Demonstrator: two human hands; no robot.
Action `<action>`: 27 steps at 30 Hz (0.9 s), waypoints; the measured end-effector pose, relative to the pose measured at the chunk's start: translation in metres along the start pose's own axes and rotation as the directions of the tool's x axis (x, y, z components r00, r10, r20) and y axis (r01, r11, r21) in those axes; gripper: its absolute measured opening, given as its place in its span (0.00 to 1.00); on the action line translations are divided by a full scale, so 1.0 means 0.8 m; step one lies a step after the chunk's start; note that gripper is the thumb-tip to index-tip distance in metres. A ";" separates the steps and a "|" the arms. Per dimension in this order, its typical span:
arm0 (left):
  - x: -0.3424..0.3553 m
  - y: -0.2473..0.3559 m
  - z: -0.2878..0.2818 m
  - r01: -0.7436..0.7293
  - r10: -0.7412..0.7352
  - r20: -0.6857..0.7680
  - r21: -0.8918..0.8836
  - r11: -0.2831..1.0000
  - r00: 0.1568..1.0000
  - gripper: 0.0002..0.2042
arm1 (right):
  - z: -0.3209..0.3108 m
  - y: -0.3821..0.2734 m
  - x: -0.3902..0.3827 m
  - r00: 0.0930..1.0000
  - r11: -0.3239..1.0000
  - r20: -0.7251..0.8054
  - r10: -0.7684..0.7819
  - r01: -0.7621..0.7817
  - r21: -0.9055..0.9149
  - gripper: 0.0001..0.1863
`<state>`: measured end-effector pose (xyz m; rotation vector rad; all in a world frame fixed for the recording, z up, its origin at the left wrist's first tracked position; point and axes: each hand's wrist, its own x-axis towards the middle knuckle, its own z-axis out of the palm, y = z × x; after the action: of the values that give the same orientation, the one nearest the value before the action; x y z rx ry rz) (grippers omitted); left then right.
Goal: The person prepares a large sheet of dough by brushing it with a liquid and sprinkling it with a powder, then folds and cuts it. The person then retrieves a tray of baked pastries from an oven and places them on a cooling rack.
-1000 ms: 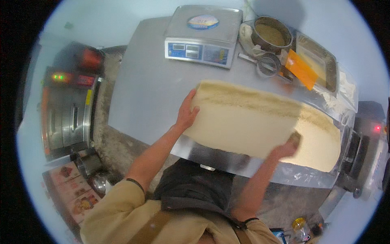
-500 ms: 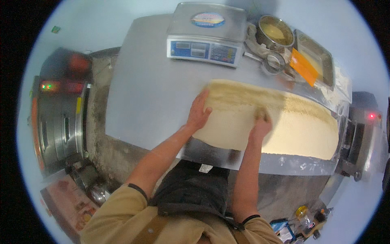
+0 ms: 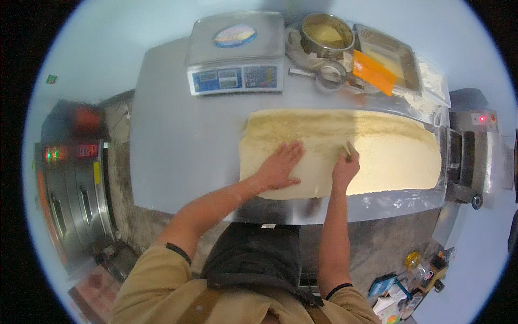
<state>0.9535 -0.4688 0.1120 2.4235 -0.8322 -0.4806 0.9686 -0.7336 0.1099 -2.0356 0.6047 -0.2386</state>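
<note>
A wide sheet of pale dough [image 3: 396, 170] lies across the right part of the metal table, with a browner, uneven band along its far side. My left hand [image 3: 279, 167] rests on the dough's left part, palm down, fingers stretched out and holding nothing. To its right, my right hand [image 3: 346, 170] is closed around a small pale tool [image 3: 348, 148] over the middle of the sheet. A short piece of the tool sticks out above the fist; its kind and its lower end cannot be made out.
Behind the dough stand a digital scale [image 3: 235, 80], a metal pot [image 3: 327, 35], a sieve [image 3: 330, 75], an orange scraper [image 3: 373, 72] and a metal tray [image 3: 413, 70]. The metal table [image 3: 172, 129] extends left. Machines with lit displays flank it, including a steel oven [image 3: 75, 194].
My left hand has come from the dough's left edge onto its surface and flattened. My right hand stays over the middle with the small tool. The view has shifted.
</note>
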 end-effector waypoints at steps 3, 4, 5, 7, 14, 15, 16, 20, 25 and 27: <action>-0.002 0.013 0.004 0.003 -0.003 0.035 0.003 1.000 0.999 0.50 | -0.024 -0.012 0.017 0.858 0.952 -0.463 -0.222 0.087 -0.295 0.19; -0.002 0.010 0.002 0.058 -0.056 -0.057 0.030 0.998 0.997 0.50 | -0.032 -0.025 0.032 0.818 0.934 -0.511 -0.262 0.082 -0.348 0.19; -0.003 0.004 -0.002 0.132 -0.127 -0.092 0.049 0.990 0.988 0.50 | -0.036 -0.042 0.051 0.810 0.908 -0.476 -0.342 0.154 -0.390 0.19; -0.005 -0.010 -0.012 0.278 -0.268 -0.204 0.025 0.960 0.942 0.49 | -0.030 -0.087 0.104 0.767 0.834 -0.363 -0.529 0.393 -0.386 0.19; -0.041 -0.005 -0.014 0.550 -0.539 -0.319 -0.063 0.833 0.780 0.50 | 0.135 -0.263 0.350 0.686 0.663 0.350 -0.638 0.720 -0.203 0.22; -0.043 0.001 -0.011 0.560 -0.549 -0.337 -0.072 0.825 0.765 0.50 | 0.168 -0.279 0.376 0.700 0.672 0.456 -0.549 0.694 -0.257 0.24; -0.044 0.006 -0.008 0.576 -0.565 -0.351 -0.085 0.813 0.746 0.50 | 0.197 -0.287 0.396 0.694 0.662 0.536 -0.480 0.688 -0.298 0.25; -0.040 0.018 -0.001 0.600 -0.616 -0.416 -0.187 0.778 0.669 0.49 | 0.276 -0.288 0.453 0.512 0.594 0.857 -0.059 0.708 -0.382 0.25; -0.042 0.017 0.007 0.608 -0.608 -0.468 -0.174 0.775 0.641 0.48 | 0.292 -0.242 0.473 0.509 0.402 0.725 -0.464 0.850 -0.339 0.16; -0.045 0.013 0.012 0.627 -0.617 -0.473 -0.161 0.762 0.629 0.48 | 0.285 -0.237 0.478 0.517 0.425 0.617 -0.593 0.852 -0.306 0.15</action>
<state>0.9170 -0.4560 0.1162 2.6263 0.2666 -0.0453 1.4491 -0.6773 0.1244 -2.7531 -0.6894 -0.1130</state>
